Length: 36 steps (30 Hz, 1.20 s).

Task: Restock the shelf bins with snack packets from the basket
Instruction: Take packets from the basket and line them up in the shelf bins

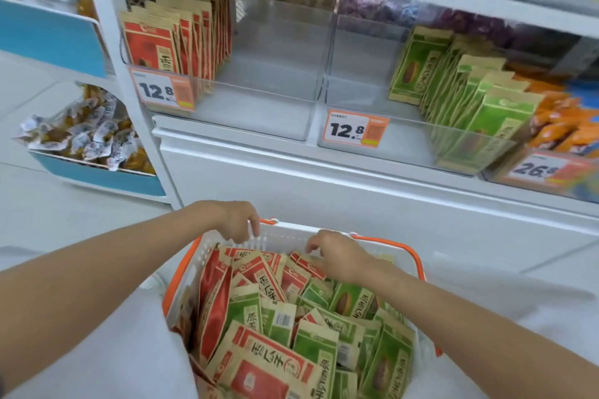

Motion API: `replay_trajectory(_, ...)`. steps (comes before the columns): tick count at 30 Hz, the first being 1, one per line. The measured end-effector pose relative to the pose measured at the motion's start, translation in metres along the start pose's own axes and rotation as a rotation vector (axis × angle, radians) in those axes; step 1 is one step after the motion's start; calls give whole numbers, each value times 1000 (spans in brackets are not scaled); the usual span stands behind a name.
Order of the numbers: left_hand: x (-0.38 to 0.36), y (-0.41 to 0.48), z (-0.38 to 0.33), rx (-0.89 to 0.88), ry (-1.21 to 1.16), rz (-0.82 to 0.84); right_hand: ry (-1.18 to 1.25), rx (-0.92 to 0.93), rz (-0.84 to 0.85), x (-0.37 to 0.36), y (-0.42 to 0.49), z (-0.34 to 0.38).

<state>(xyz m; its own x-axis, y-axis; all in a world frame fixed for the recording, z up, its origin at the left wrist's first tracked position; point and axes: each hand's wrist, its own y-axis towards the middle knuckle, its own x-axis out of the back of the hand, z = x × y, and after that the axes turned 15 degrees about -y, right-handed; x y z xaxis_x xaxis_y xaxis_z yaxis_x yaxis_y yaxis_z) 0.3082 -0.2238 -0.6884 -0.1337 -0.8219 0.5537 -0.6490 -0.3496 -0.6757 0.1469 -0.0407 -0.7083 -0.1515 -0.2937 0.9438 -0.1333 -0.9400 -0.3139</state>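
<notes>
Left bin [259,120]: clear, set on the shelf [246,147], above and beyond the basket. 1 row of red stock [181,39] stands upright against its left wall; the remaining width is bare. The tag [162,91] reads 12.8.

Left hand [238,220]: held over the basket's far left corner, fingers hanging loosely curled. Nothing is seen held.

Basket [285,236]: white, with orange handles [389,241], directly below both hands and filled with loose packets. Red packets [256,272] are piled toward the left and far side, green packets [350,301] toward the right and near side. Long axes are mixed; most packets lie flat or lean.

Right hand [337,253]: the nearer hand to the pick. Its fingers are curled down onto the top edge of a red packet at the far end. A closed pinch cannot be confirmed.

Right bin [405,146]: green stock [470,107] is leaned in 1 row along its right side; the left part is bare.

Judgement: the lift is expected to run up, away and leftward into the left bin, with the packet turned upright and face forward.
</notes>
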Motion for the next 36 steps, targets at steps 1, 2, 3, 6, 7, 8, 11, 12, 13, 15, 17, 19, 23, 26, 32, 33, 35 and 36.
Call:
replay_trajectory(1, -3, 1, 1, 13, 102, 59, -7, 33, 49, -5, -2, 2)
replay_trajectory(2, -4, 0, 2, 26, 198, 106, 9, 56, 77, -8, -2, 4)
replay_trajectory(3, -3, 0, 4, 41, 269, 147, 30, 71, 81, -10, -3, 6)
replay_trajectory(6, 2, -1, 12, 105, 310, 287, 62, 88, 82, -15, -6, 8)
replay_trajectory(7, 1, -1, 14, 117, 306, 316, 58, 92, 92, -16, -7, 7)
replay_trajectory(8, -1, 0, 16, 117, 308, 327, 50, 93, 100, -16, -8, 6)
replay_trajectory(11, -12, 4, 20, 71, 332, 266, 86, 56, 113, -19, -4, 4)
replay_trajectory(12, -14, 6, 21, 40, 326, 223, 104, 36, 113, -20, -1, 4)
replay_trajectory(13, -13, 8, 21, 5, 304, 177, 132, 15, 107, -19, 0, 4)
replay_trajectory(15, -6, 9, 20, -71, 210, 77, 249, -35, 93, -18, 4, 7)
replay_trajectory(17, 5, 7, 16, -140, 50, 9, 453, -64, 84, -13, 5, 15)
replay_trajectory(19, 15, 1, 7, -194, -147, -9, 682, -85, 106, -10, 8, 26)
replay_trajectory(23, 26, -8, -16, -287, -477, -97, 889, -83, 76, -10, 15, 43)
replay_trajectory(26, 31, -14, -26, -313, -595, -184, 991, -106, 1, -4, 18, 45)
replay_trajectory(32, 50, -25, -28, -272, -834, -371, 1092, -113, -109, 24, 29, 39)
replay_trajectory(33, 59, -32, -27, -245, -872, -338, 1103, -110, -141, 35, 33, 39)
replay_trajectory(35, 82, -50, -22, -270, -948, -319, 1080, -40, -201, 67, 45, 44)
replay_trajectory(36, 96, -60, -20, -303, -981, -374, 1025, 21, -214, 85, 52, 49)
